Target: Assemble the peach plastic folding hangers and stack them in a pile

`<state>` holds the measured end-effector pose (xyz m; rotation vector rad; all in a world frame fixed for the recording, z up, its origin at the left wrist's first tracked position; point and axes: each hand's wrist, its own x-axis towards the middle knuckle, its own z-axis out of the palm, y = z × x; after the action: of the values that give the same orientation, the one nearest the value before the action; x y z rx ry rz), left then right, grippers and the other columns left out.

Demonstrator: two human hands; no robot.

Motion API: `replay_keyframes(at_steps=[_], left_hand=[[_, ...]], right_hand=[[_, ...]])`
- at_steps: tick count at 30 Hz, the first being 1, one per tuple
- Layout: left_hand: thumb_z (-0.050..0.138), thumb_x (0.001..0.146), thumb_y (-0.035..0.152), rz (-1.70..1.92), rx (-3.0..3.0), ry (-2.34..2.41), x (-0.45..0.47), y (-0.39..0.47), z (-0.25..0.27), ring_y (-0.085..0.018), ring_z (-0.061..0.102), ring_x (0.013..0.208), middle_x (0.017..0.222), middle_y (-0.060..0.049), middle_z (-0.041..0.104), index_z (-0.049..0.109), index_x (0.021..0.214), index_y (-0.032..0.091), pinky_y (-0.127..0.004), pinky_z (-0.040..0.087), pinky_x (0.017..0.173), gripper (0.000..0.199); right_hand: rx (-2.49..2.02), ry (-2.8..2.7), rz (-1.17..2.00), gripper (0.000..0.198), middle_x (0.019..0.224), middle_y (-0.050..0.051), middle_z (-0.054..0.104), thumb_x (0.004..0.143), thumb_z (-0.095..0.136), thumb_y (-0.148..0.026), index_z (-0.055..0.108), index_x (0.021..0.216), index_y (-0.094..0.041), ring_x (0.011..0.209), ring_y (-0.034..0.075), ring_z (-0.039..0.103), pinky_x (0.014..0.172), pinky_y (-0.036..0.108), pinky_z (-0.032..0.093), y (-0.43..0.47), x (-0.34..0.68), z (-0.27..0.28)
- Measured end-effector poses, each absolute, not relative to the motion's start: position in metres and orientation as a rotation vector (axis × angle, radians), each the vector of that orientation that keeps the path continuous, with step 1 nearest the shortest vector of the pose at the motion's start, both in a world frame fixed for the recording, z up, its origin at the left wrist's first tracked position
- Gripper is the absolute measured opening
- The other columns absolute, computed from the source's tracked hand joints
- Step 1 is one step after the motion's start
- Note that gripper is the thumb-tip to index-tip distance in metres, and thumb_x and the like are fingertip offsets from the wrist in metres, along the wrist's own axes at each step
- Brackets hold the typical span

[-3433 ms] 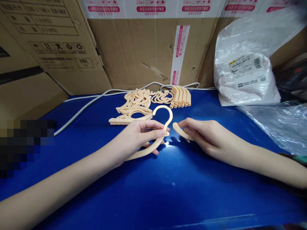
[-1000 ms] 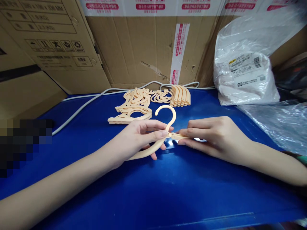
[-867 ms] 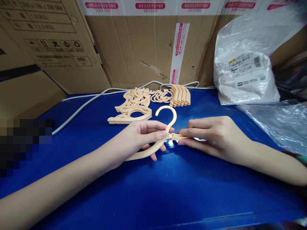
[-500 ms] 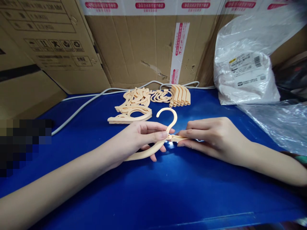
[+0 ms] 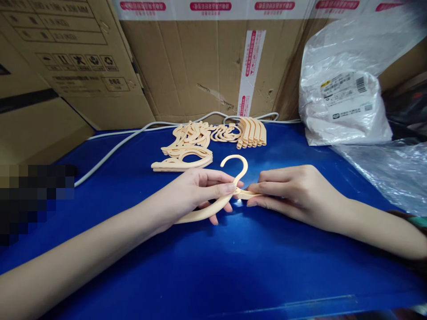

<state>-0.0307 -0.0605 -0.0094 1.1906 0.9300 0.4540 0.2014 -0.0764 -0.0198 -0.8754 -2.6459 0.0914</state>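
My left hand [image 5: 196, 193] is closed around a cream plastic clothes hanger [image 5: 208, 212], pinching it near the joint with thumb and fingers. Its curved arm runs down to the left under my wrist. The hook [image 5: 246, 166] stands up from the joint, its open end to the left. On the right, my right hand [image 5: 296, 191] pinches a slim cream hanger piece [image 5: 248, 194] that meets the hanger at the joint. Much of this piece is hidden by my fingers. Whether the two parts are locked together I cannot tell.
Behind my hands lie stacked hanger arms [image 5: 182, 165], a pile of loose hooks [image 5: 227, 133] and a row of curved pieces [image 5: 251, 132] on the blue table [image 5: 200, 275]. A white cable [image 5: 113, 156] runs along cardboard boxes [image 5: 193, 58]. A plastic bag [image 5: 343, 102] stands at right.
The hook has tilted slightly, its top sitting a little lower and further right. Both hands keep their grip and have barely moved.
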Motion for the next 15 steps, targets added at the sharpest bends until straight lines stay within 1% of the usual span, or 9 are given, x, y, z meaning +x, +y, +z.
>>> replay_keyframes(at_steps=[4, 9, 11, 15], left_hand=[[0.064, 0.087, 0.024, 0.450, 1.220, 0.920, -0.0307, -0.0602, -0.0088, -0.009, 0.061, 0.057, 0.069, -0.001, 0.068, 0.069, 0.096, 0.015, -0.014, 0.050, 0.046, 0.014], [0.063, 0.086, 0.022, 0.446, 1.233, 0.904, -0.0317, -0.0612, -0.0096, -0.007, 0.057, 0.050, 0.065, 0.001, 0.066, 0.066, 0.087, 0.014, -0.015, 0.050, 0.047, 0.009], [0.064, 0.085, 0.022, 0.459, 1.241, 0.899, -0.0321, -0.0612, -0.0107, -0.008, 0.059, 0.052, 0.067, 0.001, 0.066, 0.065, 0.086, 0.014, -0.015, 0.051, 0.048, 0.008], [0.066, 0.083, 0.022, 0.482, 1.271, 0.887, -0.0329, -0.0608, -0.0138, -0.011, 0.063, 0.064, 0.071, -0.001, 0.066, 0.064, 0.086, 0.015, -0.017, 0.053, 0.050, 0.009]], right_hand=[[-0.885, -2.650, 0.116, 0.031, 0.077, 0.003, 0.063, 0.100, 0.046, -0.036, 0.071, 0.103, -0.018, 0.062, 0.010, 0.058, 0.057, 0.022, 0.037, -0.0779, 0.1988, -0.0189], [-0.863, -2.658, 0.169, 0.034, 0.073, 0.002, 0.059, 0.101, 0.042, -0.035, 0.071, 0.101, -0.016, 0.056, 0.009, 0.054, 0.053, 0.021, 0.035, -0.0799, 0.1963, -0.0176], [-0.872, -2.660, 0.194, 0.034, 0.073, 0.002, 0.059, 0.101, 0.042, -0.034, 0.071, 0.101, -0.016, 0.056, 0.009, 0.053, 0.053, 0.021, 0.034, -0.0807, 0.1955, -0.0169], [-0.881, -2.665, 0.265, 0.035, 0.074, 0.002, 0.059, 0.102, 0.040, -0.034, 0.071, 0.100, -0.017, 0.058, 0.009, 0.054, 0.055, 0.021, 0.035, -0.0813, 0.1943, -0.0161]])
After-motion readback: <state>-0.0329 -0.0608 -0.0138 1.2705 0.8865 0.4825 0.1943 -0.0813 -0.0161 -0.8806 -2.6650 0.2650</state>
